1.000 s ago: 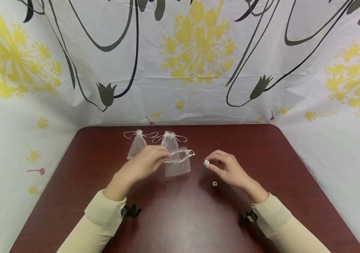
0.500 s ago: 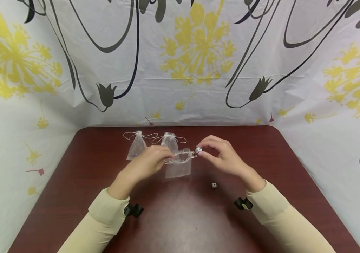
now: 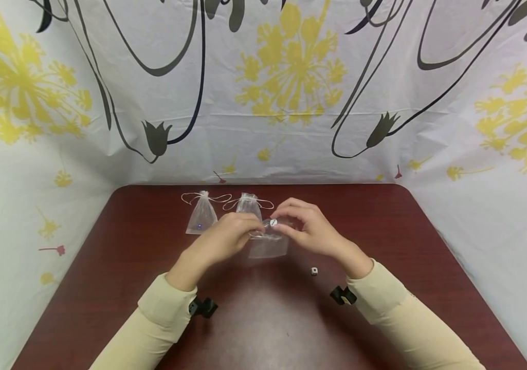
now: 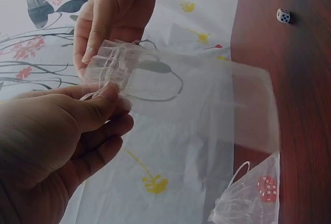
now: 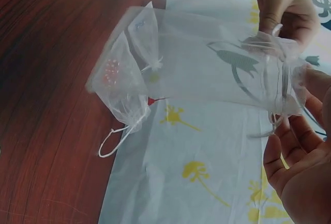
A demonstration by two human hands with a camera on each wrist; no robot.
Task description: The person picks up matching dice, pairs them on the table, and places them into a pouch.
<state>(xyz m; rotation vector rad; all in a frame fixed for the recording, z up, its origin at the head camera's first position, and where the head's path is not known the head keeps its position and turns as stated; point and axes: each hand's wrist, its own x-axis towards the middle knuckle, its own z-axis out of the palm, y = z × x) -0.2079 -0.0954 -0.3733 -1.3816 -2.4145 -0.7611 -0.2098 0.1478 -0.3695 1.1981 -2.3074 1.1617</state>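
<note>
My left hand (image 3: 223,239) pinches the gathered mouth of a sheer white drawstring bag (image 4: 222,100) between thumb and fingers. The bag hangs flat and see-through, its cord looped at the neck. At that mouth my right hand (image 3: 309,228) pinches a white die (image 3: 273,222) between thumb and fingertips. In the wrist views the bag's mouth and the fingers hide this die. A second white die (image 3: 314,271) lies on the table, nearer to me than the right hand; the left wrist view shows its dark pips.
Behind the hands lie two tied drawstring bags. The left bag (image 3: 201,213) contains a small blue die (image 3: 199,226); the other bag (image 3: 248,204) holds a red die (image 4: 267,189) with white pips. A patterned cloth (image 3: 263,149) stands behind the dark red table (image 3: 263,318).
My right hand has moved left with the die, from beside the bag to its mouth. The left hand has shifted slightly right with the bag. The other die stays on the table.
</note>
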